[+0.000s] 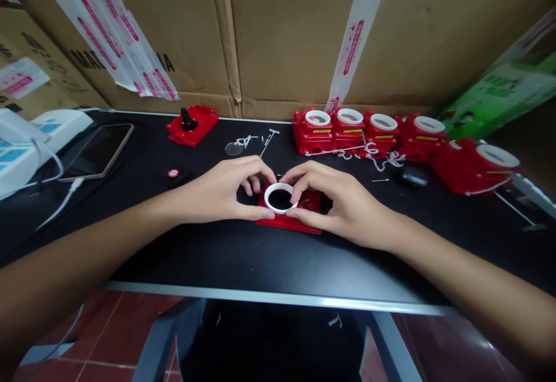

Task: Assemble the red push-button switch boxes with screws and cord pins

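Note:
A white ring [269,203] sits over the round opening of a red cover [290,223] on the black table, near its front. With thumb and fingers, my left hand [237,191] grips the ring's left side. My right hand [332,199] pinches the same ring from the right, its fingertips on the rim. Through the ring I see only dark. Part of the cover is hidden beneath my right hand. Behind my hands lie a clear round disc [233,149], a bit of white cord [245,140] and a small metal T-shaped rod [270,139].
Several red boxes with white rings [350,130] line the back right. Another red part [193,125] with a black knob lies back left. A phone [102,150] and a power strip [43,133] are at far left, a black mouse-like object [413,177] at right. Cardboard [286,40] stands behind.

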`<action>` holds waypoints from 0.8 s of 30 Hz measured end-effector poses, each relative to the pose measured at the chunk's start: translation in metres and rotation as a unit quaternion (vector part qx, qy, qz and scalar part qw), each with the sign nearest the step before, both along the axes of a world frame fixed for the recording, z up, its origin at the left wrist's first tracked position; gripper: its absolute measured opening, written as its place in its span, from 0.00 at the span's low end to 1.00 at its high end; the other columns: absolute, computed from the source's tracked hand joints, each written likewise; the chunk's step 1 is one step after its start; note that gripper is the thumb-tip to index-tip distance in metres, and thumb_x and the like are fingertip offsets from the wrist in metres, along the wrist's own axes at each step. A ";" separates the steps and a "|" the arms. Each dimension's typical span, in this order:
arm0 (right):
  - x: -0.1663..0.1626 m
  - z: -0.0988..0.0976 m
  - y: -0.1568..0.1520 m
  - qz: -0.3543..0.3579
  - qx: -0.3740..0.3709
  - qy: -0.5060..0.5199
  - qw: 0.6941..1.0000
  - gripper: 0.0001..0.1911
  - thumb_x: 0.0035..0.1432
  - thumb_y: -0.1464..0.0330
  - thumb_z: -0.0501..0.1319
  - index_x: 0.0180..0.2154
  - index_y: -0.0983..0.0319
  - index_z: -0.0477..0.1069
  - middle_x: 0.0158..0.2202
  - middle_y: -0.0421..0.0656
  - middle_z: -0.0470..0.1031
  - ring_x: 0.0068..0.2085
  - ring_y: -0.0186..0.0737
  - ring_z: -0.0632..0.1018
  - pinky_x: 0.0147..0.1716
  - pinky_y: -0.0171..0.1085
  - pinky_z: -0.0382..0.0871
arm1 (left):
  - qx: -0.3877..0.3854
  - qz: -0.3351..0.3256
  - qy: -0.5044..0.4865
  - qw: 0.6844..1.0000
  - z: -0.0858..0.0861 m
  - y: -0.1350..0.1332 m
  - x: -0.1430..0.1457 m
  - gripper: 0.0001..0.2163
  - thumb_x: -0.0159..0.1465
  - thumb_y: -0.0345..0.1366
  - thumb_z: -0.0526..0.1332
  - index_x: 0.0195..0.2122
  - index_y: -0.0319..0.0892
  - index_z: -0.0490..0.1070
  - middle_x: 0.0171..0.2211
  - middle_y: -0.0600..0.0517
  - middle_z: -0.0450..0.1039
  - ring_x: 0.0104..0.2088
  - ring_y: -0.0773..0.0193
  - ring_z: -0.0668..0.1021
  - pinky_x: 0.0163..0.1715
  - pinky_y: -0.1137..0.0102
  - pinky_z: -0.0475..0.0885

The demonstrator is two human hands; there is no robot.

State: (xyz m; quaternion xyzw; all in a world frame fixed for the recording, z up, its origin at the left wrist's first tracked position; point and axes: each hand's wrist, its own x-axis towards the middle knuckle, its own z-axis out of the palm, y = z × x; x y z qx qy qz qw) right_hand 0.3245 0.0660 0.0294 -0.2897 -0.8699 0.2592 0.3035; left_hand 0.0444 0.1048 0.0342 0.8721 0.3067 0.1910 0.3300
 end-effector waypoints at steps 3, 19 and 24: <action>0.000 -0.001 0.000 -0.004 -0.011 -0.002 1.000 0.06 0.71 0.64 0.70 0.43 0.58 0.75 0.56 0.51 0.79 0.50 0.46 0.82 0.48 0.43 0.78 | 0.008 -0.002 0.002 1.000 -0.001 0.001 0.000 0.20 0.64 0.50 0.75 0.51 0.46 0.78 0.47 0.50 0.78 0.41 0.61 0.80 0.43 0.64 0.80; 0.001 0.000 -0.001 -0.002 0.000 -0.012 1.000 0.08 0.71 0.63 0.70 0.43 0.58 0.75 0.55 0.50 0.78 0.45 0.43 0.81 0.41 0.40 0.78 | 0.014 -0.012 0.021 1.000 0.003 -0.001 0.000 0.17 0.67 0.48 0.72 0.53 0.47 0.77 0.49 0.50 0.78 0.42 0.61 0.80 0.45 0.64 0.80; 0.001 0.000 -0.001 0.001 0.002 -0.024 1.000 0.07 0.70 0.64 0.70 0.43 0.59 0.75 0.55 0.51 0.77 0.47 0.44 0.81 0.44 0.41 0.78 | 0.022 -0.017 0.036 0.999 0.003 -0.001 -0.001 0.19 0.67 0.48 0.74 0.54 0.48 0.77 0.49 0.51 0.77 0.43 0.61 0.80 0.46 0.65 0.79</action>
